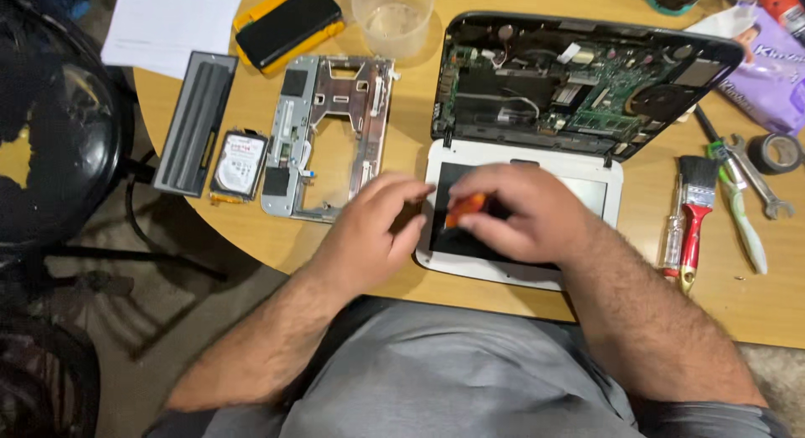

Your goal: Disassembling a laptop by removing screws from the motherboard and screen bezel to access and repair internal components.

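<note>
I see the opened laptop (537, 145) lying flat on the round wooden table (402, 111), near its front edge. My right hand (524, 212) grips an orange-handled screwdriver (464, 208) over the white lid. My left hand (373, 228), fingers loosely curled, touches its left edge; bare wood between laptop and metal frame (329, 136).

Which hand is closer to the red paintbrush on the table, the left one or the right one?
The right hand. It is over the white laptop, just left of the red paintbrush. The left hand is farther left, beyond the right hand.
</note>
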